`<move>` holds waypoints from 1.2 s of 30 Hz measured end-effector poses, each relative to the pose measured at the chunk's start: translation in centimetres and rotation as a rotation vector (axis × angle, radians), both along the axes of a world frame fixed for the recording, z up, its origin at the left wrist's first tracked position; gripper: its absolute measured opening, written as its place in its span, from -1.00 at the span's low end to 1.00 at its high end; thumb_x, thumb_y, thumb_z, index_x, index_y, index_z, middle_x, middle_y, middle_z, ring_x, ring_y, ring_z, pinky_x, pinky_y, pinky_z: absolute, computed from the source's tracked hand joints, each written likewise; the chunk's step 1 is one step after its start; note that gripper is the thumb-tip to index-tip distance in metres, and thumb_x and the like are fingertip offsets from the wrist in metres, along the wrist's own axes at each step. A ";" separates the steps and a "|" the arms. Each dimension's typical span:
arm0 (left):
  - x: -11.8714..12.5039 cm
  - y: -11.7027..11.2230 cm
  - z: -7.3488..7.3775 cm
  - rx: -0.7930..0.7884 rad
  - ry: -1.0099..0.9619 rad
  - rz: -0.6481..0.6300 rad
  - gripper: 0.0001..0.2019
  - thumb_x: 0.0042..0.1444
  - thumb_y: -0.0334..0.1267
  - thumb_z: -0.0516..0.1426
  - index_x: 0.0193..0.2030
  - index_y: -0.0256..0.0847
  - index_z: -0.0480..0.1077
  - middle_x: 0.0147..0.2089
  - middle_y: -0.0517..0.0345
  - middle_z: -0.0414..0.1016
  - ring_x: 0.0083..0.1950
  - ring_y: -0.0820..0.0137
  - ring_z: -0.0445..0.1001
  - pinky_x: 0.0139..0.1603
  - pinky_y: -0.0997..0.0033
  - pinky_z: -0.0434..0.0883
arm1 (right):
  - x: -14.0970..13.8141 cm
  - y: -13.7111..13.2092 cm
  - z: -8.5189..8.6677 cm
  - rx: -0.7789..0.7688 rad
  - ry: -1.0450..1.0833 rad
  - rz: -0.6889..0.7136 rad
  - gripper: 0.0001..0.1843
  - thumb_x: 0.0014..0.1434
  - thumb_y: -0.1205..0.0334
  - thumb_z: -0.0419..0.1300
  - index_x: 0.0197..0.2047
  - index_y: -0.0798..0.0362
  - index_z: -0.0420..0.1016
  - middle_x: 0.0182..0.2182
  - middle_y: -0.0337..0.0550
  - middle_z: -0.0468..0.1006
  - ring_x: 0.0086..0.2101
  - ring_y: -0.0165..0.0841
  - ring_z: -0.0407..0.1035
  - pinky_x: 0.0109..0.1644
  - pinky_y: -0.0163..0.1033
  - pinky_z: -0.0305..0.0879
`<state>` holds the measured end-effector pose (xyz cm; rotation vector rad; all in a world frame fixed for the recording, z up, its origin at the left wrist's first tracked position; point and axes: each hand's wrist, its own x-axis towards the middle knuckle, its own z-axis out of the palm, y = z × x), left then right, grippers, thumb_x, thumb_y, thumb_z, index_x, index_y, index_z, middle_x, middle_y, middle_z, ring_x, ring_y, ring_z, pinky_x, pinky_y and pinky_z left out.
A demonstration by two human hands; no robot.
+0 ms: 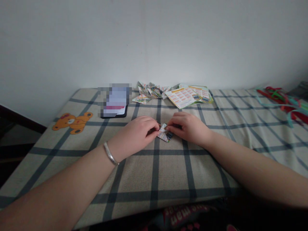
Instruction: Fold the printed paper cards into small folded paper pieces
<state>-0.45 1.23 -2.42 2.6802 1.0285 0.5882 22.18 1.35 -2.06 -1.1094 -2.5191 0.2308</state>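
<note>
A small folded piece of printed paper (164, 134) is held between my two hands, low over the checked tablecloth. My left hand (138, 133), with a silver bracelet on its wrist, pinches the paper's left side between thumb and fingers. On the other side, my right hand (190, 128) pinches the paper's right edge with curled fingers. The paper shows white faces with print and a darker picture patch near the right fingertips. Parts of it are hidden behind the fingers.
Behind my hands lie several folded paper pieces (154, 91) and flat printed sheets (182, 98) near the wall. A phone (115, 102), partly blurred, is at the back left. A bear cutout (73, 123) lies at the left, and coloured ribbons (286, 102) at the far right.
</note>
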 end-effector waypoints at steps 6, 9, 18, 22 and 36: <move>0.2 -0.3 -0.1 -0.040 -0.093 0.078 -0.72 0.18 -0.38 0.17 0.02 -0.22 0.30 -0.09 0.12 0.54 -0.06 0.35 0.51 0.01 0.30 0.42 | -0.4 0.3 -0.2 -0.082 0.064 -0.084 -0.80 0.25 0.19 0.17 -0.35 0.09 0.52 -0.41 -0.20 0.46 -0.37 -0.42 0.31 -0.30 -0.32 0.13; 0.3 -0.2 -0.2 -0.050 -0.117 0.099 -0.62 0.16 -0.42 0.18 0.10 -0.22 0.24 -0.11 0.15 0.56 -0.04 0.36 0.52 0.04 0.29 0.42 | -0.6 0.4 -0.4 -0.085 0.078 -0.131 -0.82 0.21 0.20 0.20 -0.38 0.09 0.50 -0.46 -0.23 0.46 -0.43 -0.44 0.28 -0.36 -0.32 0.09; 0.6 -0.4 -0.2 0.034 -0.034 0.123 -0.72 0.17 -0.38 0.18 0.02 -0.22 0.31 -0.12 0.08 0.55 -0.09 0.31 0.52 0.00 0.23 0.44 | -1.0 0.1 -0.5 -0.080 0.073 -0.185 -0.85 0.18 0.21 0.20 -0.39 0.09 0.48 -0.46 -0.23 0.47 -0.45 -0.46 0.27 -0.39 -0.32 0.06; 0.4 -0.5 0.0 0.073 0.010 0.089 -0.78 0.21 -0.34 0.14 0.00 -0.23 0.34 -0.16 0.09 0.54 -0.10 0.31 0.50 -0.02 0.25 0.42 | -0.9 0.1 -0.5 -0.096 0.088 -0.180 -0.85 0.18 0.20 0.20 -0.36 0.08 0.50 -0.45 -0.22 0.49 -0.45 -0.45 0.29 -0.40 -0.33 0.08; 0.5 -1.2 0.9 0.230 0.262 0.041 -0.81 0.28 -0.28 0.06 -0.21 -0.20 0.51 -0.26 0.10 0.49 -0.18 0.27 0.44 -0.19 0.26 0.38 | -0.2 -0.9 0.7 0.064 -0.140 -0.061 -0.75 0.30 0.11 0.13 -0.16 -0.01 0.61 -0.31 -0.17 0.58 -0.30 -0.36 0.44 -0.29 -0.29 0.15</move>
